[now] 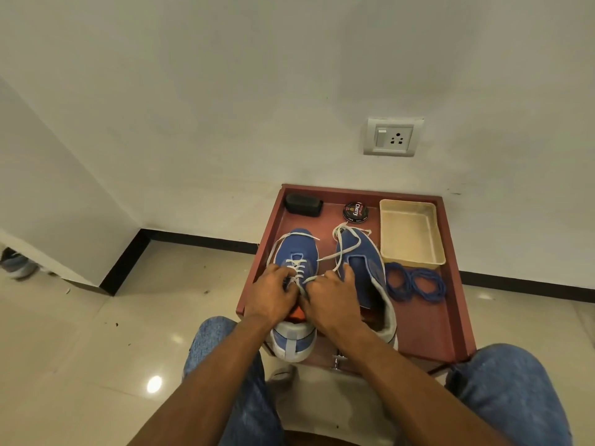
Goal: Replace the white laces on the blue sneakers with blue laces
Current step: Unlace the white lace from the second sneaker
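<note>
Two blue sneakers stand on a red-brown table (428,333). The left sneaker (297,249) still carries a white lace (297,267) through its eyelets, its loose ends trailing over the toe. My left hand (272,294) and my right hand (328,299) both sit at this shoe's tongue, fingers curled and pinching the white lace. The right sneaker (367,268) lies beside it with a loose white lace (346,239) draped over its toe. Two coils of blue laces (415,284) lie to the right of the shoes.
A cream tray (410,233) sits at the table's back right. A round shoe polish tin (355,212) and a black case (303,205) stand along the back edge. A wall socket (392,136) is above. My knees in jeans flank the table over a tiled floor.
</note>
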